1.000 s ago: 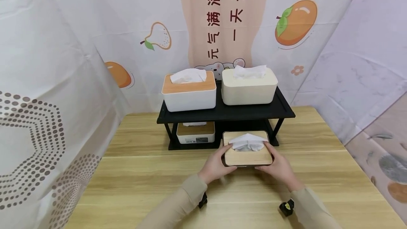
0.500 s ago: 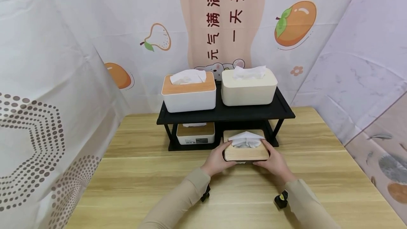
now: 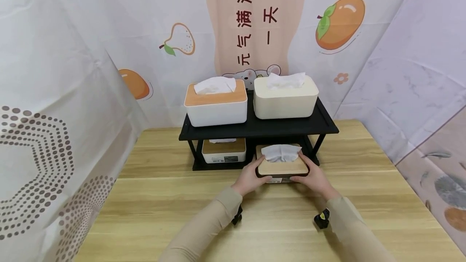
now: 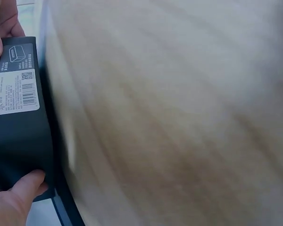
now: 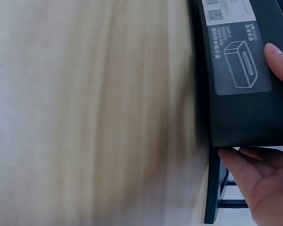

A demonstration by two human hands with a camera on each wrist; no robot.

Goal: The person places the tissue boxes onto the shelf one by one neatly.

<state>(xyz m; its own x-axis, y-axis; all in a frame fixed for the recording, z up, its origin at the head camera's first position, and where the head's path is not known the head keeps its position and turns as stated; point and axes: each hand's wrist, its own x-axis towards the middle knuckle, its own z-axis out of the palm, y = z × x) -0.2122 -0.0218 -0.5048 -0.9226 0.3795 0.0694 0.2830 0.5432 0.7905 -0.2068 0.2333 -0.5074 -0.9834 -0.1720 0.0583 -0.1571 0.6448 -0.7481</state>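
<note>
A black tissue box [image 3: 282, 168] with a pale wood lid and a white tissue sticking out is at the right of the black rack's lower level, its front jutting out. My left hand [image 3: 250, 178] grips its left end, thumb on the front face. On the opposite end, my right hand [image 3: 313, 178] grips it the same way. A printed label shows on the box's dark front [image 4: 19, 136] in the left wrist view. In the right wrist view, the box [image 5: 245, 117] sits right at the rack's edge, with my right hand's fingers [image 5: 245, 172] against its end.
The two-level black rack [image 3: 262, 127] stands at the back of the wooden table [image 3: 164, 197]. A white wood-lidded tissue box [image 3: 217, 114] and a cream one [image 3: 285, 106] sit on top. Another white box [image 3: 223, 157] occupies the lower left. Printed cloth hangs behind and at both sides.
Both hands have moved the black tissue box back, further into the rack's lower level. Its front face and label now show more from above. The other boxes stay where they were.
</note>
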